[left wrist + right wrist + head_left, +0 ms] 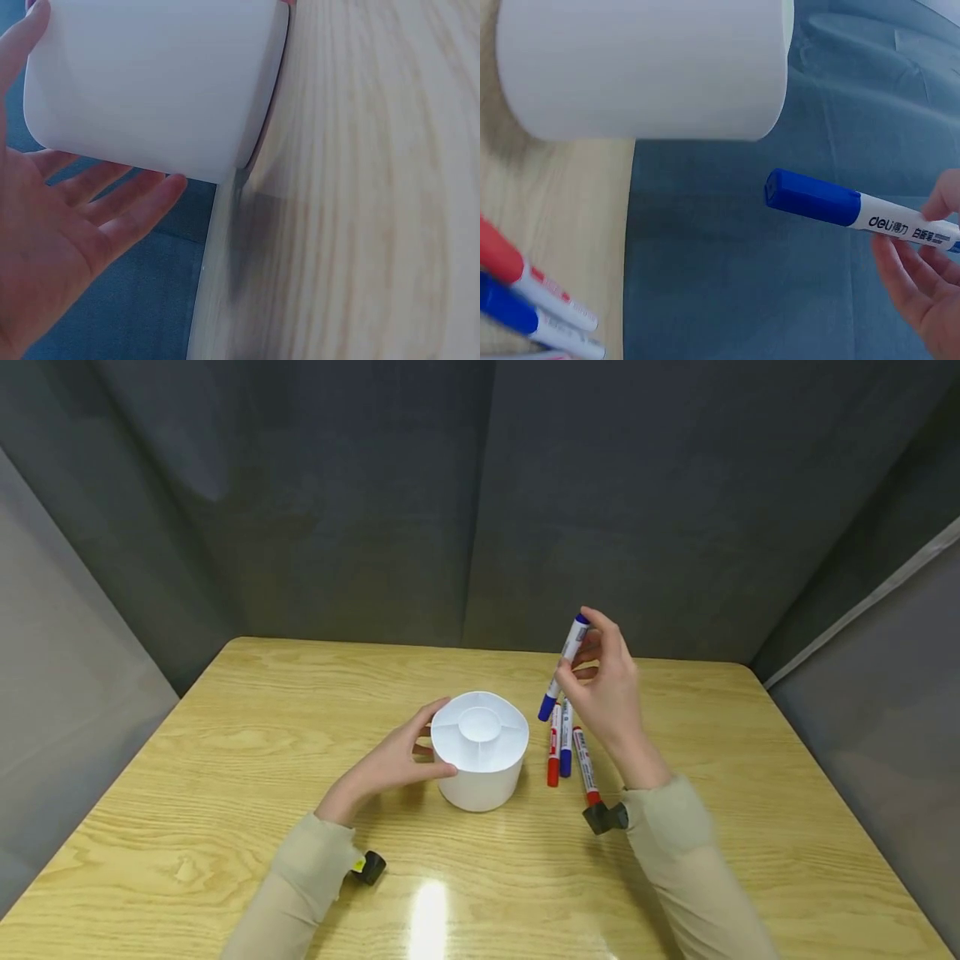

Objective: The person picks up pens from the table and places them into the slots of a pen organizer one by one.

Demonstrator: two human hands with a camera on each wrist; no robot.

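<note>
A white round holder (482, 750) with divided compartments stands mid-table. My left hand (395, 758) rests against its left side, fingers straight along the wall (150, 82). Above the table to the holder's right, my right hand (603, 681) pinches a blue-capped marker (564, 666), cap end tilted down-left towards the holder; the same blue-capped marker (840, 206) shows in the right wrist view. Below that hand three markers lie side by side on the wood: a red one (553, 745), a blue one (566, 740) and another red one (585, 767).
The wooden table (225, 752) is boxed in by grey fabric walls (337, 502) at the back and sides. Small black wrist devices (369, 866) sit at both cuffs. Bare wood lies left of the holder and along the front edge.
</note>
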